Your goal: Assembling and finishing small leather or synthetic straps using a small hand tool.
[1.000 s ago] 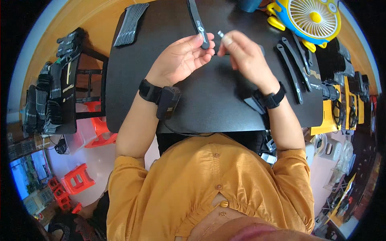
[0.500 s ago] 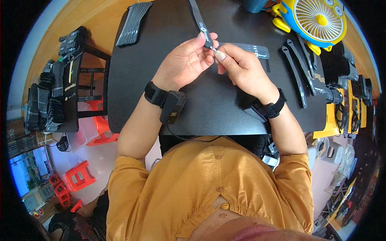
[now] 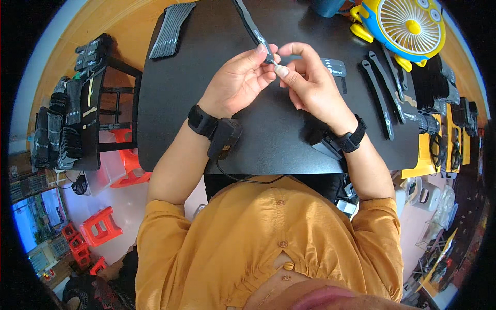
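Observation:
A long, narrow black fabric strap [image 3: 249, 23] with small white print near its lower end slants away over the dark table. My left hand [image 3: 235, 80] pinches that end between thumb and fingers, palm partly turned up. At the strap's tip, a tiny pale piece shows, too small to name. My right hand [image 3: 315, 85] has its thumb at this tip, with a finger close behind it and the index finger arched up and away. Just beyond the right hand lies a grey printed card [image 3: 335, 68], partly covered by the fingers.
Several loose black straps [image 3: 378, 101] lie on the right of the table [image 3: 279, 147]. A blue and yellow fan [image 3: 411, 28] stands at the far right, beside a dark cup [image 3: 326, 7]. A fanned stack of straps [image 3: 172, 32] lies far left. More bundles [image 3: 54, 126] sit on a side table.
My right index finger has lifted off and curved upward, exposing more of the thumb. The strap's far end has swung slightly left. My left hand keeps its hold.

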### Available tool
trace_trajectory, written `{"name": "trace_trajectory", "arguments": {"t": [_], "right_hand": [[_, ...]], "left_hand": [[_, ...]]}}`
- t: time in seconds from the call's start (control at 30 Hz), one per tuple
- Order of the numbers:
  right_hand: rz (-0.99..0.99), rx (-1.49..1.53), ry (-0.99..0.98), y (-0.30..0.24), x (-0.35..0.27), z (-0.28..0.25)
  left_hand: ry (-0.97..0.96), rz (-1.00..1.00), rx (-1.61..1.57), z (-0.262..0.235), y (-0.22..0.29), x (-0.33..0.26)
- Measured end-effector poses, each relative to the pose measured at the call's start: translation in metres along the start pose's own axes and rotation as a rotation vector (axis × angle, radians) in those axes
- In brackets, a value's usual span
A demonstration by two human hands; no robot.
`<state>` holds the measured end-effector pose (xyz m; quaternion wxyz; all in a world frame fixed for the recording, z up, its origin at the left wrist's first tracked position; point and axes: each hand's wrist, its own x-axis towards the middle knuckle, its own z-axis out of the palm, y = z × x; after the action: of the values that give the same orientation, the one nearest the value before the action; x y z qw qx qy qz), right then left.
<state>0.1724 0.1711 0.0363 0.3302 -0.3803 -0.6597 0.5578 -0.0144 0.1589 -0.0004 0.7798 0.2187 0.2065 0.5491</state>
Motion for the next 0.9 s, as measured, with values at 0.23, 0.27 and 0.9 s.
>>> {"name": "trace_trajectory", "arguments": {"t": [0.23,0.27,0.9], "right_hand": [[-0.179,-0.030,-0.004,0.005,0.002,0.007],[-0.134,-0.032,0.005,0.005,0.001,0.007],[0.024,0.242,-0.116,-0.006,0.000,-0.015]], "left_hand": [[-0.051,0.014,0.093,0.001,0.003,0.001],[0.025,0.022,0.147,0.004,0.004,0.000],[0.060,0.623,1.279,0.022,0.001,-0.009]]}}
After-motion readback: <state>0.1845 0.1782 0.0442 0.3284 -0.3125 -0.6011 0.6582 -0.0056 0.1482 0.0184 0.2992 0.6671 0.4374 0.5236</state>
